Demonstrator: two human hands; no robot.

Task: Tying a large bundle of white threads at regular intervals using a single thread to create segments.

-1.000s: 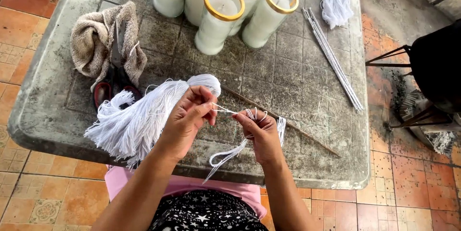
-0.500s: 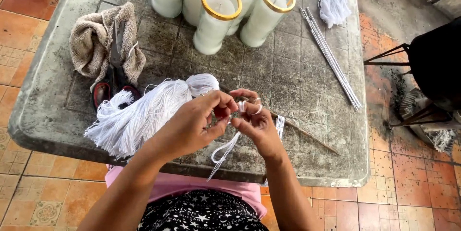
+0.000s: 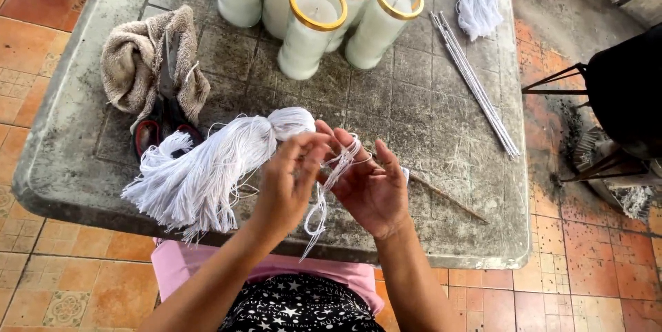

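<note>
Left hand (image 3: 293, 184) curled, fingertips pinching a few white strands (image 3: 338, 166); right hand (image 3: 369, 187) palm-up, fingers half spread, the same strands looped over them and a loose tail hanging toward the near edge of the stone table (image 3: 414, 97). Both hands just in front of the tied head of the white wick bundle (image 3: 207, 166), which lies on the table with its fringed end splayed out to the left of the hands.

Best done, judging by the grip, with only a few strands separated at a time; light tension kept between the two pinches so the loop does not slip off the fingers; the dangling tail kept clear of the bundle's fringe to avoid tangling; no hard pull against the bundle, or more strands likely to drag free.

Beyond the bundle, white candles in gold-rimmed glasses (image 3: 310, 28); left of the bundle, a beige cloth (image 3: 148, 63) with red-handled scissors (image 3: 162, 108) partly under it; right of the hands, a thin brown stick (image 3: 448, 201); farther right, a row of thin white rods (image 3: 476, 87).
</note>
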